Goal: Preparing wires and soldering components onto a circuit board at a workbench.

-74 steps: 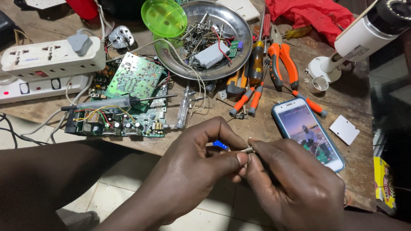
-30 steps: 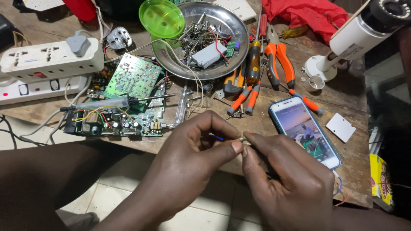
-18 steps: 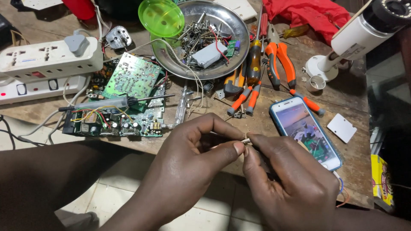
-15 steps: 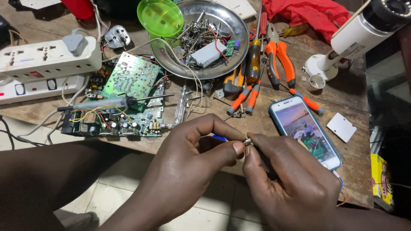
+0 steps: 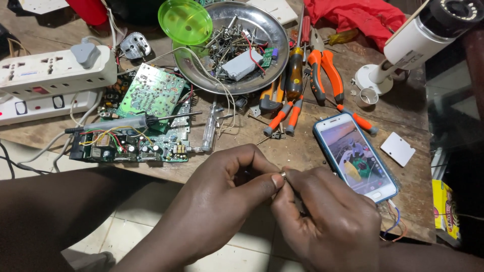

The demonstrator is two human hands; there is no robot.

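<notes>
My left hand (image 5: pixel 222 196) and my right hand (image 5: pixel 327 221) meet just off the front edge of the wooden workbench (image 5: pixel 302 151). Between their fingertips they pinch one small metal part (image 5: pixel 283 175), most of it hidden by the fingers. Thin blue and red wires (image 5: pixel 396 224) trail out to the right of my right hand. A smartphone (image 5: pixel 355 157) with a lit screen lies just beyond my right hand. A green circuit board (image 5: pixel 151 93) rests on a larger board (image 5: pixel 131 146), with a soldering iron (image 5: pixel 131 122) laid across them, to the left.
A round metal tray (image 5: pixel 272 38) of screws and parts stands at the back, a green lid (image 5: pixel 185 21) on its rim. Orange-handled pliers (image 5: pixel 327 70) and screwdrivers (image 5: pixel 295 75) lie beside it. White power strips (image 5: pixel 50 75) sit left; a white camera (image 5: pixel 418 43) at right.
The blue bit seen between my fingers half a second ago is now covered. Both hands have stayed pinched together at the bench edge, shifting only slightly.
</notes>
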